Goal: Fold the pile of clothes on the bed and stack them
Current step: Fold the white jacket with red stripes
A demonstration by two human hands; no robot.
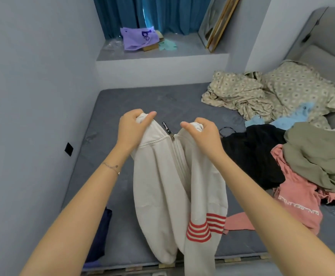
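I hold a cream zip-up jacket with red stripes on one sleeve up in the air over the grey mattress. My left hand grips its left shoulder and my right hand grips its right shoulder, so the jacket hangs down between my arms. Its zipper runs down the middle, with a black pull tag at the top. On the right side of the bed lies the pile of clothes: a black garment, a pink top, an olive garment and a light blue piece.
A patterned beige sheet is crumpled at the bed's far right by the grey headboard. A dark navy cloth hangs at the mattress's near left edge. The window ledge behind holds a purple bag and leaning frames. A wall stands close on the left.
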